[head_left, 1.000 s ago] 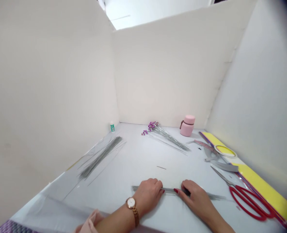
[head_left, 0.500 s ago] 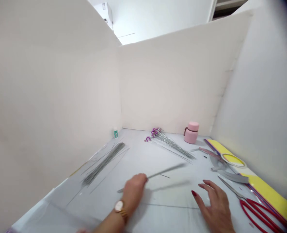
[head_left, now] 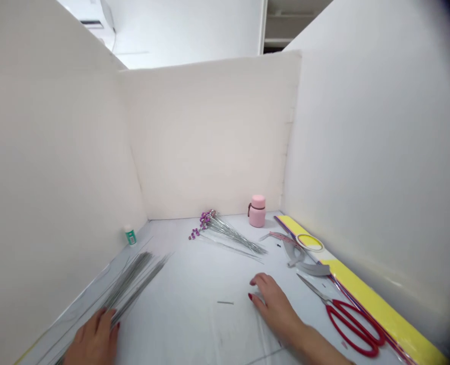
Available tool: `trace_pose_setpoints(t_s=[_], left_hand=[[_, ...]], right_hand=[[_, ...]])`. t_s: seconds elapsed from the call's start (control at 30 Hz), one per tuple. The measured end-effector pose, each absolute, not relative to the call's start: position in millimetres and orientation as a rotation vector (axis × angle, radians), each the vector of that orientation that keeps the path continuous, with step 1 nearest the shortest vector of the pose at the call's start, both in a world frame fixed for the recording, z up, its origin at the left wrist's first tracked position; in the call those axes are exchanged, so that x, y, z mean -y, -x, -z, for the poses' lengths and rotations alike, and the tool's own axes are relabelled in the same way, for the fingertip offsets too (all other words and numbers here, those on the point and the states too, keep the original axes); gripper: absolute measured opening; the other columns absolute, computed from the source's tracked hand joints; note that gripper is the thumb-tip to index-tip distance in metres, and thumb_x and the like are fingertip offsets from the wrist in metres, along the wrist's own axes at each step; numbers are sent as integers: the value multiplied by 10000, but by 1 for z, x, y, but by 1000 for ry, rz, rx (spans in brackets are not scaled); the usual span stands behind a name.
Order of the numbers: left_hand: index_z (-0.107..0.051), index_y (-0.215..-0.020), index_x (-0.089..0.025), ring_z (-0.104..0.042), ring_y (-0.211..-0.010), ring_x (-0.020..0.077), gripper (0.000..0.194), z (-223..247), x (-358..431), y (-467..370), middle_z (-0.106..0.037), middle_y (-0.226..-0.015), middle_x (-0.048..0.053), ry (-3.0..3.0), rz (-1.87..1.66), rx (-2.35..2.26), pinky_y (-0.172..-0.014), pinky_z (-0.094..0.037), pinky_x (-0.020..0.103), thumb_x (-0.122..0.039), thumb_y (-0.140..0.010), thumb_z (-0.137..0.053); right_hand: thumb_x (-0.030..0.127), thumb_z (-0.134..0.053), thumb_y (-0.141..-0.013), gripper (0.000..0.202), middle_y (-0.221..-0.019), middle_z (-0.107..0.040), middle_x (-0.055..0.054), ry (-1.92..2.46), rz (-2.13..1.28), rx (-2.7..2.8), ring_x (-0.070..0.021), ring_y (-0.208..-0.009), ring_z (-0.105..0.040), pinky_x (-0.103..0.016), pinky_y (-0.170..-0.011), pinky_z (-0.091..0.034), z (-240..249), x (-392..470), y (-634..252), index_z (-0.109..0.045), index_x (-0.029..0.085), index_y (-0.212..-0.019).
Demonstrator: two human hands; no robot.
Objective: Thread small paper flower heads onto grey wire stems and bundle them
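My left hand (head_left: 94, 337) is at the lower left, its fingers closed on a thin bundle of grey wires (head_left: 143, 286). That bundle lies on the table beside a larger pile of grey wires (head_left: 128, 276); the part under my palm is hidden. My right hand (head_left: 272, 301) rests low over the table at centre right, holding nothing, thumb and forefinger apart. Left of it lies a short piece of wire (head_left: 225, 302). Red-handled scissors (head_left: 354, 327) lie to the right of my right hand. Farther back lie silver stems (head_left: 236, 235) with small purple heads.
A pink flask (head_left: 257, 211) stands near the back panel. At the right are a roll of tape (head_left: 310, 243), grey curved strips (head_left: 312, 269) and long yellow sheets (head_left: 358, 286). A small green-and-white container (head_left: 130, 236) stands by the left panel. White panels enclose three sides.
My left hand has carried the wire bundle left and down beside the larger pile. My right hand stays open nearby. The camera view has turned to the right.
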State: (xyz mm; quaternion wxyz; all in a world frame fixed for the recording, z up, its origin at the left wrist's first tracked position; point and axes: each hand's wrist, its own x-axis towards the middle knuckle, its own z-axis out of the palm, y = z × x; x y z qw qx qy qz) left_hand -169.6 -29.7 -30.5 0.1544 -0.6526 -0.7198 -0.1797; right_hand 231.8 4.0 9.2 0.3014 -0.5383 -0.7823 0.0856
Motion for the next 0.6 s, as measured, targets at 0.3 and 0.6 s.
trace_pose_setpoints(t_s=[0.3,0.6], left_hand=[[-542,-997,-194,-513,-910,211,215,12,-10,-24,-566,-995,80,2865,755,1691,-793,-414,344,-206,-818,-423],[-514,-692,-173,-517,-685,175,234,23,-44,-46,-564,-723,44,3063,707,1566,-649,-416,302,-222,-861,-359]], right_hand=[[121,-443,-822,94,-852,-538,-49,1403,-364,2156,-171,-827,-479,-283,-735,-390,7,-18,-204,-524,166,-834],[256,-517,-826,118,-762,-579,-33,1378,-242,2357,-171,-745,-486,-280,-709,-380,16,-21,-208,-572,170,-769]])
